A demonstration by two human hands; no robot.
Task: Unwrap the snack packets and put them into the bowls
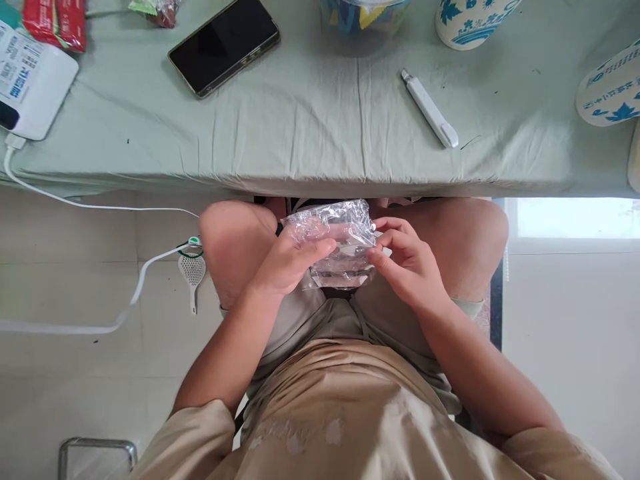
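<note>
Just the head view here. The bench (310, 143) is draped in pale green cloth, wrinkled and creased along the front edge, with smooth shiny floor tiles (100, 347) below. On the cloth there's a flat, glossy black phone (225, 47), a slim white plastic stick (430, 110) with rounded ends, and a chunky white block (47, 87) with a white cable (100, 205) plugged in. A crinkly red packet (55, 23) sits by the block.

Containers: a round see-through tub (365, 33) has blue and yellow bits in it, can't tell what. Two white cups with blue leaf prints, one near the tub (473, 23) and one at the right edge (613, 87), are cut off, so no clue what's inside.

The main thing is a clear plastic bag (353, 259), super shiny and crumpled, held over the lap just off the bench's front edge. Left hand (285, 263) grips it, thumb in front, fingers showing through the film (inside or behind, can't tell). Right hand (413, 263) has its fingers pinching the right edge.
</note>
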